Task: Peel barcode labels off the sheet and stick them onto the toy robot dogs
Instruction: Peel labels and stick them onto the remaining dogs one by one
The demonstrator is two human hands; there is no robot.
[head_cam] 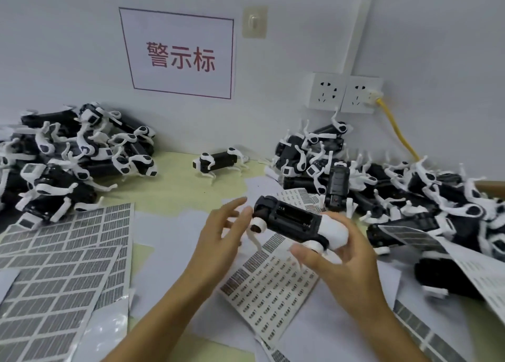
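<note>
Belly-up, the black-and-white plastic toy robot dog [295, 225] lies in your right hand [344, 268], which grips its white end; its long axis runs up and left toward your left hand [221, 233]. That hand hovers spread and empty just beside the black end, nearer it than the partly peeled white barcode label sheet [270, 285] flat on the table directly beneath the dog.
</note>
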